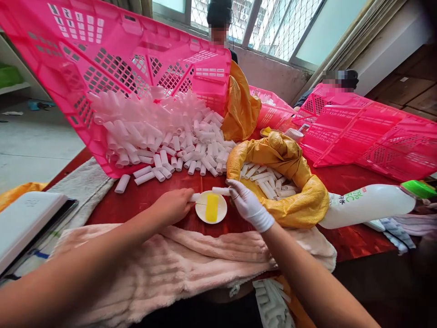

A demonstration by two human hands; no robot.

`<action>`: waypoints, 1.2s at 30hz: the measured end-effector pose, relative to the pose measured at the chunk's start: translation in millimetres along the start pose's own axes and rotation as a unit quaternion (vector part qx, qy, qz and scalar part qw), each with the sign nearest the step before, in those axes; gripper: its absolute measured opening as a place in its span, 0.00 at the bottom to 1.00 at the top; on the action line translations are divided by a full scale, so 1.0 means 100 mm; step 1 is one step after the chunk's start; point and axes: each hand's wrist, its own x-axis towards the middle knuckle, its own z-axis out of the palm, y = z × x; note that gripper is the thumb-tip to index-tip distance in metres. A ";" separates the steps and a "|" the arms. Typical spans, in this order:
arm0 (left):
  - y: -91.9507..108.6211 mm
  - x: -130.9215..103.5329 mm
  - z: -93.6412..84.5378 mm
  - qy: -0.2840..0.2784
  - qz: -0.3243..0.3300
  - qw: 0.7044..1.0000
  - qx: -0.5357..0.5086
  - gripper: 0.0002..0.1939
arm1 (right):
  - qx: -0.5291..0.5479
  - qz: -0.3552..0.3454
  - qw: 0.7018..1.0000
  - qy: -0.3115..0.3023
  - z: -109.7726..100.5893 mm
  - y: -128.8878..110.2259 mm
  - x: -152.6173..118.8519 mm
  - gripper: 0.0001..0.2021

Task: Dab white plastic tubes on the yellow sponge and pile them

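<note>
My bare left hand (178, 205) is closed, with the end of a short white tube (195, 197) showing at its fingertips. A thin needle-like line reaches from there over a small white dish (202, 216); I cannot tell what it is. In the dish lies a yellow rectangular piece (212, 208). My right hand (246, 204), in a white glove, pinches another white tube (221, 191) above the dish's far rim. Next to that hand, a rolled-down yellow woven sack (310, 200) holds several white tubes (269, 187).
A tipped pink crate (112, 27) spills a heap of white tubes (201, 150) onto the red table (143, 205). A pink towel (164, 269) lies along the near edge. At right are a green-capped bottle (375, 205) and pink crates (368, 127). A person (218, 18) is beyond.
</note>
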 end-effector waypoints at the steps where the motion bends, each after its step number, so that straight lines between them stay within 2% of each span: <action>1: 0.00 0.01 0.04 -0.002 -0.014 1.000 -0.005 0.11 | -0.020 -0.016 1.000 0.003 0.12 0.07 -0.06 0.18; 4: 0.00 0.03 0.10 0.005 -0.034 0.999 -0.005 0.12 | -0.117 -0.051 0.992 -0.022 0.31 0.20 -0.20 0.16; 9: 0.01 0.05 0.10 0.007 -0.033 0.999 0.021 0.11 | -0.207 -0.163 0.960 -0.093 0.18 0.07 -0.26 0.14; 11: 0.01 0.06 0.11 0.010 -0.030 0.999 0.021 0.11 | -0.216 -0.193 0.951 -0.106 0.13 0.02 -0.27 0.14; 15: -0.02 0.08 0.14 0.021 -0.028 0.999 0.012 0.11 | -0.215 -0.197 0.953 -0.085 0.10 0.04 -0.31 0.17; 19: -0.04 0.09 0.16 0.029 -0.020 0.999 0.008 0.11 | -0.199 -0.249 0.941 -0.112 0.06 0.05 -0.37 0.17; 23: -0.04 0.09 0.14 0.030 -0.007 0.999 0.017 0.10 | -0.195 -0.236 0.948 -0.086 0.05 0.00 -0.38 0.15; 27: -0.01 0.09 0.09 0.023 -0.015 0.999 0.030 0.11 | -0.243 -0.245 0.935 -0.084 0.12 -0.03 -0.41 0.13; 30: -0.02 0.10 0.08 0.020 -0.017 0.999 0.030 0.10 | -0.237 -0.281 0.920 -0.135 0.15 -0.06 -0.48 0.12; 33: -0.04 0.12 0.10 0.024 -0.010 0.999 0.025 0.09 | -0.210 -0.282 0.919 -0.178 0.18 -0.13 -0.52 0.09; 34: -0.05 0.12 0.11 0.026 -0.005 0.999 0.025 0.09 | -0.195 -0.278 0.926 -0.167 0.20 -0.15 -0.52 0.10; 36: -0.05 0.11 0.13 0.039 0.008 0.999 0.031 0.10 | -0.144 -0.253 0.952 -0.097 0.23 -0.18 -0.50 0.11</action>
